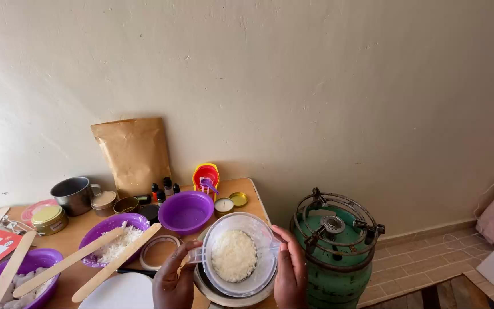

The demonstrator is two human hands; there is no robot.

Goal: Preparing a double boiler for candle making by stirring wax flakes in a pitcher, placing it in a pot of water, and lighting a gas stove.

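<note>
Both hands clamp a clear jug of white flakes at table edge: left hand on handle, right hand on side. Purple bowl behind, gas stove right.

Clear plastic jug upright at table edge, white flakes inside.

Both hands — left hand, right hand — hold a clear measuring jug of white flakes over the wooden table.
</note>
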